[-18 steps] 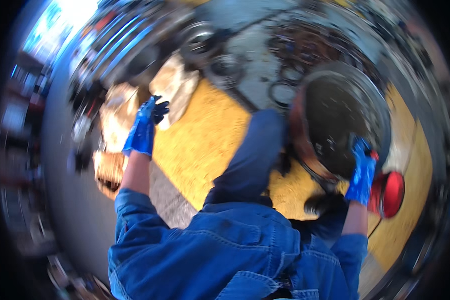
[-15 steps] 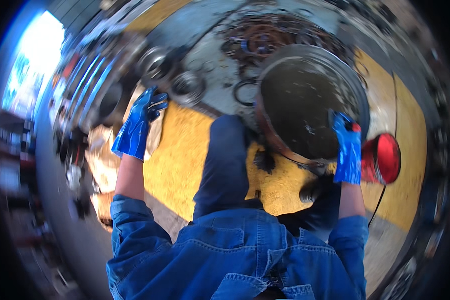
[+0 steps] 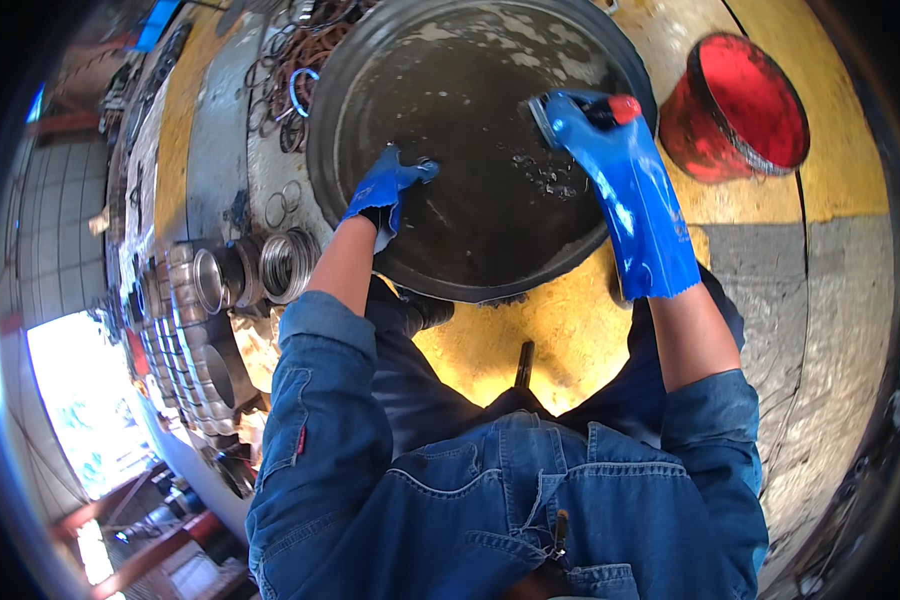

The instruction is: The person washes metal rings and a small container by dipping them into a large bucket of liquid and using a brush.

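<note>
Grip of the right hand (image 3: 592, 132) curls closed around a red-ended tool (image 3: 625, 108).

Glossy blue rubber gloves (image 3: 655, 255) with scalloped cuff edges cover the left hand (image 3: 382, 188) and right hand (image 3: 592, 128); the right one bears small pale printing near its edge. The blue denim work jacket (image 3: 610, 510) has pale contrast stitching, chest pockets, rolled sleeves (image 3: 327, 325) and a small red tab (image 3: 301, 440) on the left sleeve. Below are dark navy trousers (image 3: 420, 385).
</note>
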Motion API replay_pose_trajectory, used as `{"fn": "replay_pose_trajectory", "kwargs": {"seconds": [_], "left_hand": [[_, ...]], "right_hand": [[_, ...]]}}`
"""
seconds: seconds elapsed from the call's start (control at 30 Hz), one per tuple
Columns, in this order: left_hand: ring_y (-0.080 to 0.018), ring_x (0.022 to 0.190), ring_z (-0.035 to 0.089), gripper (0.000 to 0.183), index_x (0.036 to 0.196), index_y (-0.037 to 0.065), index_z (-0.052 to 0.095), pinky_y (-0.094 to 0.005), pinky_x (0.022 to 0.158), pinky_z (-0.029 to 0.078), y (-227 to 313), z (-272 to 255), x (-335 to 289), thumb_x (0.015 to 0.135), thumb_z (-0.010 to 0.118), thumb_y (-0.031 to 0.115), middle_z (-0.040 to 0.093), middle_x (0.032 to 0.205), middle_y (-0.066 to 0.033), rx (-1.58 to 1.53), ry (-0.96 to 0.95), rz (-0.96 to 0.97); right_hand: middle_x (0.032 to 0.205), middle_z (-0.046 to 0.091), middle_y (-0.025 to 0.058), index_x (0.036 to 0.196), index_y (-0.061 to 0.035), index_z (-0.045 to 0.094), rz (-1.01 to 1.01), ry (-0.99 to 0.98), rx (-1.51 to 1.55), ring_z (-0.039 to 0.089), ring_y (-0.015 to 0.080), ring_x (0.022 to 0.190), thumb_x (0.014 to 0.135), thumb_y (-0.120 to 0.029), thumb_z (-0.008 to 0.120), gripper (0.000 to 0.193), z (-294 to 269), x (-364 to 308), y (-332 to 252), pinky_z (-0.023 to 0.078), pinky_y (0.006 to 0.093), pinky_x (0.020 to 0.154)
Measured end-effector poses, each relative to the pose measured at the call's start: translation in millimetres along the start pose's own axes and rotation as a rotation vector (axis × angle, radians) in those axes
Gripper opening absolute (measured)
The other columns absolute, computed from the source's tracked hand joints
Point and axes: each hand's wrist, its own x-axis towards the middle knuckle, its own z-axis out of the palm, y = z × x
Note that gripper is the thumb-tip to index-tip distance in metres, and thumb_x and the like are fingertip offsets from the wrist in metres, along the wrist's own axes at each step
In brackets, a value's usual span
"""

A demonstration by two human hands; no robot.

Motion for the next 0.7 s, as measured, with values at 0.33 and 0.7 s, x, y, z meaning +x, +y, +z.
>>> {"fn": "replay_pose_trajectory", "kwargs": {"seconds": [0.33, 0.7], "left_hand": [[-0.0333, 0.102, 0.067, 0.034, 0.115, 0.001, 0.066, -0.0431, 0.087, 0.052, -2.2, 33.8, -28.3, 0.091, 0.059, 0.023, 0.069, 0.111, -0.0209, 0.608, -0.16, -0.08], [-0.0405, 0.111, 0.063, 0.038, 0.117, 0.002, 0.068, -0.0428, 0.095, 0.05, 34.4, 117.9, -81.3, 0.085, 0.068, 0.022, 0.067, 0.117, -0.0254, 0.763, -0.358, 0.217]], "right_hand": [[0.075, 0.068, 0.0065, 0.093, -0.0004, 0.072, 0.028, 0.118, -0.045, 0.061, 0.0116, 0.071, 0.082, -0.027, 0.072, 0.029, -8.1, 24.1, 18.9, 0.052, 0.0311, 0.069], [0.073, 0.067, 0.0067, 0.084, -0.0023, 0.069, -0.047, 0.079, 0.051, 0.061, 0.014, 0.068, 0.082, -0.026, 0.068, 0.024, 5.1, 54.4, 65.4, 0.053, 0.0327, 0.071]]}}
